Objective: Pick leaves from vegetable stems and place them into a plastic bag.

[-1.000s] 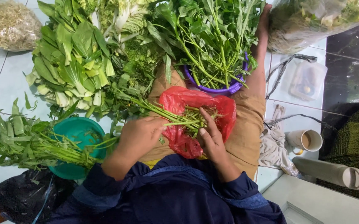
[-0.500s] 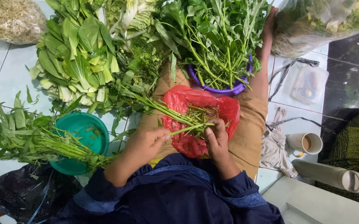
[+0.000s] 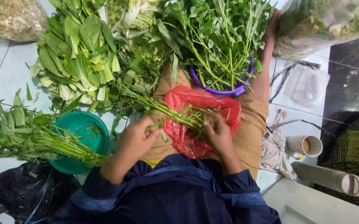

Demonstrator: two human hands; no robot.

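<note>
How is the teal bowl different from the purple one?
The teal bowl sits by the left hand, nearly empty, stalks lying across its rim. The purple bowl sits farther off, beyond the red bag, and is almost hidden under leafy greens. Both are round.

A red plastic bag [image 3: 196, 124] is seen at the centre, with green stems [image 3: 175, 114] laid across it. A purple basin [image 3: 225, 87] is shown at 12 o'clock, a teal bowl [image 3: 84, 128] at 9 o'clock. Dark blue sleeves [image 3: 175, 195] are worn, over tan cloth [image 3: 252, 124]; the floor [image 3: 5, 70] is tiled pale blue.
</note>
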